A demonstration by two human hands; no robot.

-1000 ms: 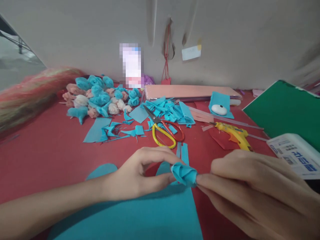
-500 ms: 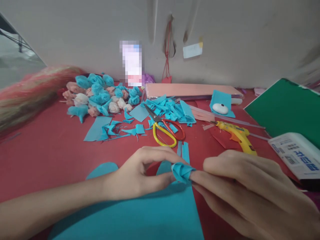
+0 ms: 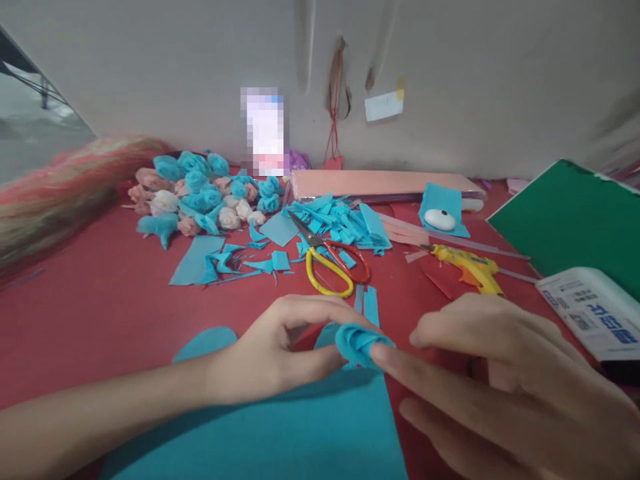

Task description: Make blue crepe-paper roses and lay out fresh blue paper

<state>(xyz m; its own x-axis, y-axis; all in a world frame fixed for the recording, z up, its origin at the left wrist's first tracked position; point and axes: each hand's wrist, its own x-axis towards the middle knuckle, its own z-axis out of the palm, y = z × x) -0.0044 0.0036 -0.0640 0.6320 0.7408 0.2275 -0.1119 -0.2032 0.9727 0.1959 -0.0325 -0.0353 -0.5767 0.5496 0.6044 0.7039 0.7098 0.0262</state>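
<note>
Pinching a blue paper flower (image 3: 354,343) between thumb and forefinger: left hand (image 3: 275,350), grip closed on it, flower lying at the hand's 3 o'clock. Right hand (image 3: 515,387): grip spread loosely, thumb apart, one fingertip touching the flower's 3 o'clock side. Scissors (image 3: 314,241) on the red surface (image 3: 120,313) at 11 o'clock from the flower; yellow glue gun (image 3: 473,267) at 2 o'clock.

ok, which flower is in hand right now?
The blue flower between thumb and forefinger of the left hand, with a finger of the right hand on it. The other flowers lie heaped at the table's back left.
</note>
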